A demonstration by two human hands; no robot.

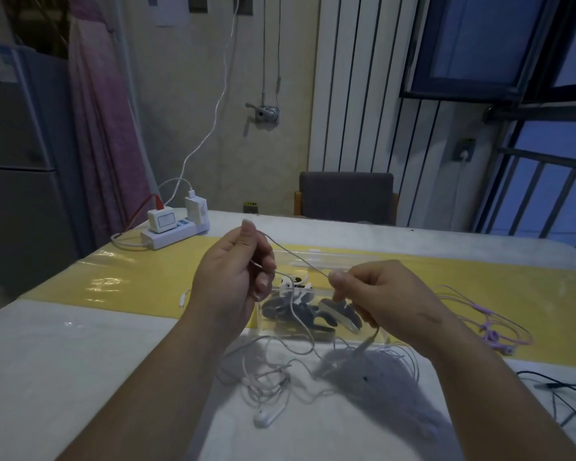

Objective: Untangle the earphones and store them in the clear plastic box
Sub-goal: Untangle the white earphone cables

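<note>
A tangle of white earphones (266, 377) lies on the table below my hands, one earbud (263, 419) loose at the front. My left hand (233, 274) pinches a stretch of the white cable, held up above the table. My right hand (379, 294) pinches the same cable further along, so the cable runs taut between both hands. The clear plastic box (300, 311) sits just behind and under my hands, holding dark and white small parts. A blurred grey bundle of cable (373, 371) hangs from my right hand.
Purple earphones (489, 331) lie at the right on the yellow strip. Black cables (559, 394) lie at the far right edge. A white power strip (173, 232) with chargers stands at the back left. A chair (346, 197) stands behind the table.
</note>
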